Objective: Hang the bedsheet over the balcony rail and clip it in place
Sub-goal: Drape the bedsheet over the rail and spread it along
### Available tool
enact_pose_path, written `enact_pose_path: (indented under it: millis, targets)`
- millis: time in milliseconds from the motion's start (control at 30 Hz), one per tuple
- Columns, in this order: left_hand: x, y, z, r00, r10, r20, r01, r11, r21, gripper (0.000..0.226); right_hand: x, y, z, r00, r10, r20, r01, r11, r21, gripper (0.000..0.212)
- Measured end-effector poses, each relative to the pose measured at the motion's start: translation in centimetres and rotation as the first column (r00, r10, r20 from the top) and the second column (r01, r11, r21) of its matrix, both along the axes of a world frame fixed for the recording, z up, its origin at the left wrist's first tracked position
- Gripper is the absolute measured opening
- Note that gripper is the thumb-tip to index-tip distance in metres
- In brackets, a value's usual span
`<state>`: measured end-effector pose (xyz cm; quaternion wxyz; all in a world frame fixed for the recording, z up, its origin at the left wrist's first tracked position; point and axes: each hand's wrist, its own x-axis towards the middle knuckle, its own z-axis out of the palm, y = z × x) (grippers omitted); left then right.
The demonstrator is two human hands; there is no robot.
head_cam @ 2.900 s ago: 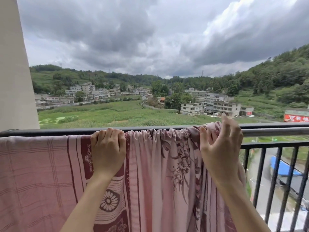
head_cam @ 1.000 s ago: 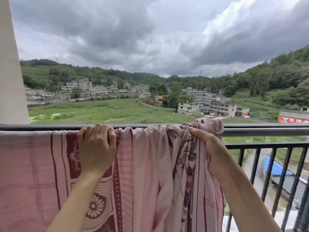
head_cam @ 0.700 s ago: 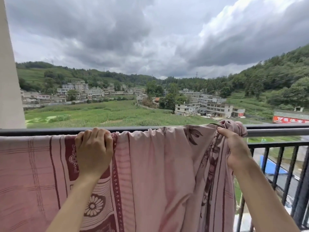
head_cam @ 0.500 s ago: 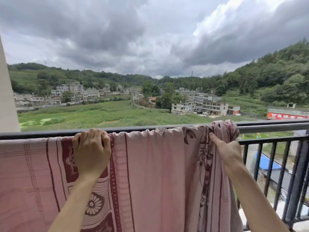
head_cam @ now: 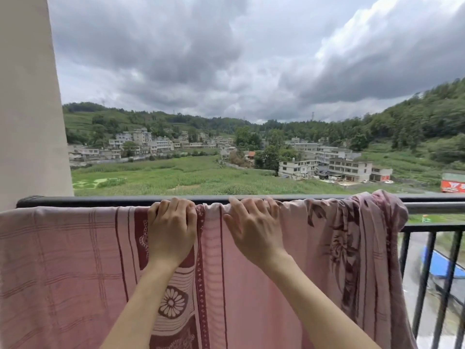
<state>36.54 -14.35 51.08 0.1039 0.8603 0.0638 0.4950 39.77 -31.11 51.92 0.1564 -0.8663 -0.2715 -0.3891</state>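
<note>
One bedsheet (head_cam: pixel 251 285), one balcony rail (head_cam: pixel 100 198), two hands: left (head_cam: pixel 172 230), right (head_cam: pixel 254 229).

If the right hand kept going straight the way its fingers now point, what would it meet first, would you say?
The right hand already lies on the bedsheet, fingers curled over the balcony rail. Pushed straight on, it would press into the sheet-covered rail at once; past that only open air shows, though depth is hard to judge.

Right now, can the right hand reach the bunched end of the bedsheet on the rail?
Probably yes. The right hand grips the bedsheet on the rail, and nothing lies between it and the bunched end further right.
</note>
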Motion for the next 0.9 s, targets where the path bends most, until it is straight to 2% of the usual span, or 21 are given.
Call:
enact_pose_path:
  millis: [67, 167, 267, 400, 533, 600, 700, 733, 800, 900]
  targets:
    - [0.6, -0.1, 0.1, 1.0, -0.007, -0.006, 0.007, 1.0, 0.016, 0.051, 1.6, -1.7, 0.5, 0.997, -0.074, 0.015, 0.075, 0.995, -0.058, 0.05]
    - [1.6, -0.2, 0.7, 1.0, -0.016, 0.001, 0.016, 1.0, 0.024, 0.05, 3.5, -4.8, 0.8, 0.982, -0.121, 0.142, 0.13, 0.99, -0.053, 0.049]
    - [2.9, -1.1, 0.7, 1.0, -0.016, -0.005, 0.016, 1.0, 0.025, 0.051, 5.5, -6.4, 0.6, 0.977, -0.093, 0.191, 0.102, 0.994, -0.042, 0.045]
    - [3.7, -1.2, 0.6, 1.0, -0.019, 0.001, 0.019, 0.999, 0.039, 0.049, 7.4, -9.1, 0.3, 0.992, -0.082, 0.098, 0.062, 0.979, 0.194, 0.051]
    - [4.9, -2.2, 0.7, 1.0, -0.01, -0.016, 0.01, 0.999, 0.034, 0.053, 9.6, -14.2, -0.1, 0.987, -0.158, 0.029, 0.152, 0.979, 0.134, 0.056]
    - [5.2, -2.9, 0.9, 0.999, 0.0, -0.035, 0.0, 1.0, -0.002, 0.053, 10.2, -15.9, 0.3, 0.984, -0.177, -0.007, 0.175, 0.971, 0.164, 0.057]
    - [5.8, -5.2, 1.2, 1.0, 0.017, -0.01, -0.018, 0.996, -0.092, 0.04, 11.1, -16.9, 0.2, 0.978, -0.207, 0.006, 0.203, 0.965, 0.163, 0.059]
    - [6.0, -6.6, 1.4, 1.0, -0.004, 0.019, 0.006, 0.994, -0.108, 0.035, 11.5, -17.0, 0.1, 0.979, -0.205, 0.012, 0.2, 0.965, 0.168, 0.059]
    - [6.6, -10.6, 1.8, 0.994, -0.093, 0.05, 0.095, 0.995, -0.042, 0.037, 12.1, -17.0, 0.1, 0.979, -0.198, 0.049, 0.186, 0.965, 0.186, 0.056]
    - [8.8, -17.4, 2.8, 0.961, -0.274, -0.028, 0.275, 0.956, 0.101, 0.039, 13.2, -17.9, 0.2, 0.982, -0.151, 0.111, 0.132, 0.978, 0.163, 0.05]
